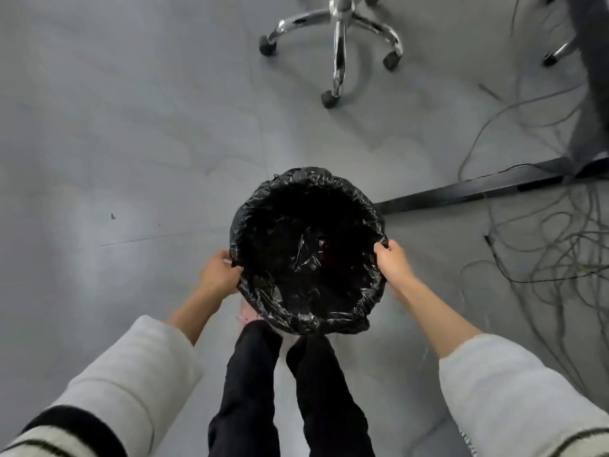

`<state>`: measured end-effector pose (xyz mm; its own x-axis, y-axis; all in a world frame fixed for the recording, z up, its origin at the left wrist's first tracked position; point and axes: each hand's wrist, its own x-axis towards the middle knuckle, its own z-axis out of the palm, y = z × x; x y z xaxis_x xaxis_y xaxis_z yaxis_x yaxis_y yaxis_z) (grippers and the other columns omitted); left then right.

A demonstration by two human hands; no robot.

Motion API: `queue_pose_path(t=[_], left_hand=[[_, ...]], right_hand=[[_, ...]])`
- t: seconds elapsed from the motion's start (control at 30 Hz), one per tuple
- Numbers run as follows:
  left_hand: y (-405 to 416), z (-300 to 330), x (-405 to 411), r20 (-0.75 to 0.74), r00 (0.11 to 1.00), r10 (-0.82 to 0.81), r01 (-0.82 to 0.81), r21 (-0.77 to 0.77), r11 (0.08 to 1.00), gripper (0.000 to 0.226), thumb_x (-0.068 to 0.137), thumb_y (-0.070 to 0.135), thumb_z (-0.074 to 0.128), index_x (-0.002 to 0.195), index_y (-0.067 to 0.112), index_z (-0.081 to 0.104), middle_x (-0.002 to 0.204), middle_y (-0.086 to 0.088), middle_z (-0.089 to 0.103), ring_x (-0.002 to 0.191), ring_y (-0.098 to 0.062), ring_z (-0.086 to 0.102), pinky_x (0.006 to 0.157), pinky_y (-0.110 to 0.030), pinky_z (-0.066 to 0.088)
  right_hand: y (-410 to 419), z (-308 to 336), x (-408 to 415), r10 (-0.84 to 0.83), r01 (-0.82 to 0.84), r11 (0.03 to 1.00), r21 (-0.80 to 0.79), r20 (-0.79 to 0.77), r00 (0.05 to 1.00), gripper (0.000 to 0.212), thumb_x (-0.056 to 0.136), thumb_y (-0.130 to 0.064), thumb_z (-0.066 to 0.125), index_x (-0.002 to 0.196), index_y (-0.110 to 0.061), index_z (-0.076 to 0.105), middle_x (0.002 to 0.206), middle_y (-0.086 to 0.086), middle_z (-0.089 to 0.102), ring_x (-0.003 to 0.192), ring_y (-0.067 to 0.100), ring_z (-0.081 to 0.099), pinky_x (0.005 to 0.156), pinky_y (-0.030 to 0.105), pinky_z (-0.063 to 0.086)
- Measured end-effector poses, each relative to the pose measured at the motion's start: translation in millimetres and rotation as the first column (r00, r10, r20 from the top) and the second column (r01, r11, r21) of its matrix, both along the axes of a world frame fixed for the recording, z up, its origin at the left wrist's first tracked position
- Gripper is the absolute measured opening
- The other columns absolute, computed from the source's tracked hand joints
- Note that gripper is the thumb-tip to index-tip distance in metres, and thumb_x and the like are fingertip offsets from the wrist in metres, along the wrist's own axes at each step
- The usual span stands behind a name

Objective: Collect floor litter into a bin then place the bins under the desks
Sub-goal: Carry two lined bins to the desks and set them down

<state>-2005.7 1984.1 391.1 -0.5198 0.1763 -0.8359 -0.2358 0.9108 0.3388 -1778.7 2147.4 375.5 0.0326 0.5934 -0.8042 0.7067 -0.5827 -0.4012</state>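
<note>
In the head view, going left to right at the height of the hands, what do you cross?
Small dark speck on the floor → left hand → bin with black liner → right hand → tangle of cables.

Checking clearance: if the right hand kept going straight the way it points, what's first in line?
The right hand grips the bin rim, pointing up-frame. First in line is probably the black desk foot on the floor; depth is unclear.

Grey floor (131, 143) under chair base (336, 37), cables (560, 252).
</note>
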Motion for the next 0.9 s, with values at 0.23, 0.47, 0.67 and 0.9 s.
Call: queue_pose_path(t=[0.23, 0.47, 0.67, 0.9], left_hand=[[55.8, -128.8, -20.0, 0.03, 1.0, 0.002, -0.002, 0.0, 1.0, 0.02, 0.092, 0.001, 0.049, 0.109, 0.011, 0.048, 0.084, -0.012, 0.059, 0.074, -0.024, 0.06, 0.083, -0.043, 0.056], [105.6, -182.3, -13.2, 0.021, 0.998, -0.058, 0.057, 0.051, 0.997, 0.026, 0.091, 0.004, 0.052, 0.117, 0.009, 0.052, 0.076, -0.007, 0.06, 0.073, -0.022, 0.062, 0.077, -0.038, 0.058], [140.1, -194.3, 9.6, 0.021, 0.994, -0.103, 0.1, 0.136, 0.986, 0.03, 0.092, 0.004, 0.051, 0.119, 0.015, 0.056, 0.077, -0.006, 0.061, 0.076, -0.025, 0.064, 0.075, -0.035, 0.058], [138.5, -187.0, 14.4, 0.07, 0.985, -0.157, 0.148, 0.125, 0.981, 0.047, 0.096, 0.022, 0.048, 0.141, 0.018, 0.037, 0.098, -0.005, 0.059, 0.078, -0.021, 0.059, 0.09, -0.042, 0.054]], right_hand=[[59.5, -128.7, -21.1, -0.028, 0.026, 0.997, 0.078, 0.018, 0.999, 0.017, 0.094, -0.011, 0.04, 0.084, -0.016, 0.052, 0.069, -0.001, 0.048, 0.067, 0.017, 0.046, 0.059, 0.026, 0.038], [101.3, -173.5, -4.3, -0.048, 0.041, 0.986, 0.16, 0.046, 0.998, 0.02, 0.091, -0.007, 0.042, 0.092, -0.012, 0.062, 0.087, 0.005, 0.06, 0.083, 0.019, 0.053, 0.074, 0.027, 0.041], [126.7, -183.3, 27.0, -0.215, 0.211, 0.972, 0.105, 0.02, 0.977, 0.024, 0.091, -0.004, 0.042, 0.081, -0.018, 0.059, 0.081, 0.003, 0.059, 0.077, 0.017, 0.054, 0.071, 0.031, 0.043], [119.2, -179.1, 31.9, -0.464, 0.464, 0.885, 0.023, 0.003, 0.886, 0.019, 0.089, -0.008, 0.046, 0.08, -0.022, 0.053, 0.078, 0.001, 0.054, 0.068, 0.015, 0.049, 0.063, 0.029, 0.038]])
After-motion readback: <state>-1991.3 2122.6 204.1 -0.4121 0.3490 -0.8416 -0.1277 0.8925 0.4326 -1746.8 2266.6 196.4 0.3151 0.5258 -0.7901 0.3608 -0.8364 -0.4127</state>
